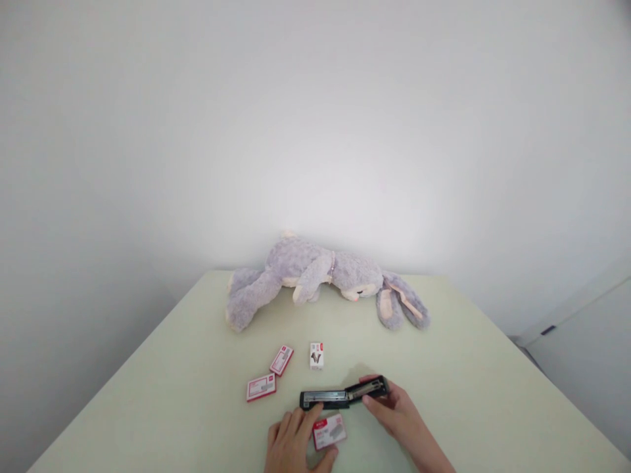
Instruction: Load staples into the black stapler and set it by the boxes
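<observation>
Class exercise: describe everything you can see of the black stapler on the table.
The stapler is black, long and slim, lying opened out flat on the pale table, so a grey metal channel shows along its left half. It looks like plastic and metal. The right hand grips its right end; the left hand is at its left end, by a small red and white box.

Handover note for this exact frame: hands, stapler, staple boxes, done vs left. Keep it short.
Left hand: rests on the table, fingers on the red-and-white staple box nearest the person.
Right hand: grips the right end of the black stapler.
Stapler: lies opened flat, metal staple channel exposed; whether staples sit in it cannot be told.
Further back: two red boxes, a small white box standing upright, a plush rabbit at the far edge.
Done: stapler opened. Left: stapler not yet closed.
</observation>
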A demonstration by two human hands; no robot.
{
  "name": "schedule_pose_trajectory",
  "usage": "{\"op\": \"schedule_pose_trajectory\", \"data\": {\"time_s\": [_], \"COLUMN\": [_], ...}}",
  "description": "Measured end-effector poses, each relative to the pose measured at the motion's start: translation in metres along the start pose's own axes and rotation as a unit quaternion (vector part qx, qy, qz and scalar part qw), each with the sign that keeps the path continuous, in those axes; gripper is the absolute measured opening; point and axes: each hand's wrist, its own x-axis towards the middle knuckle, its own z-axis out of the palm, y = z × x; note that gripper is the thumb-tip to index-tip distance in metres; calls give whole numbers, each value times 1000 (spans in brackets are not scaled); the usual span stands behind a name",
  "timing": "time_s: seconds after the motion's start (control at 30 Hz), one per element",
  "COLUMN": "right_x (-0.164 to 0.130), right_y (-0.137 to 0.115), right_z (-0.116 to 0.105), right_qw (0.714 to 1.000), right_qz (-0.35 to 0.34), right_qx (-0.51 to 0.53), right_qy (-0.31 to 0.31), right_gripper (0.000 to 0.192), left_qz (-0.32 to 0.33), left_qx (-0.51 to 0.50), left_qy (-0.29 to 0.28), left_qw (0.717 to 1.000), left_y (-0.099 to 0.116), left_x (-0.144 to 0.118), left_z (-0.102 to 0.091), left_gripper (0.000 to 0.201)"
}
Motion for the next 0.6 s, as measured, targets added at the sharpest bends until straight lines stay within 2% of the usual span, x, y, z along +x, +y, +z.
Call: {"op": "schedule_pose_trajectory", "data": {"time_s": [0.07, 0.17, 0.3, 0.47, 0.53, 0.6], "right_x": [12, 22, 27, 27, 27, 27], "right_y": [-16, -31, -40, -44, -43, -41], "right_z": [13, 40, 67, 70, 68, 64], "right_qw": [997, 982, 943, 914, 911, 908], "right_qz": [-35, -66, -92, -92, -90, -83], "right_qx": [-36, -156, -301, -381, -390, -400], "right_qy": [-61, -83, -107, -105, -99, -90], "right_gripper": [39, 28, 25, 24, 24, 23], "left_qz": [1, 5, 6, 45, 89, 95], "left_qx": [2, 7, 11, 1, -14, -15], "left_qy": [3, 6, 14, 0, -28, -31], "left_qw": [1000, 1000, 1000, 999, 996, 995], "left_y": [1, 2, 2, -3, -13, -30], "left_x": [1, 2, 2, 6, 5, 1], "left_z": [-2, -3, -2, -8, -18, -31], "left_gripper": [73, 68, 60, 57, 51, 44]}}
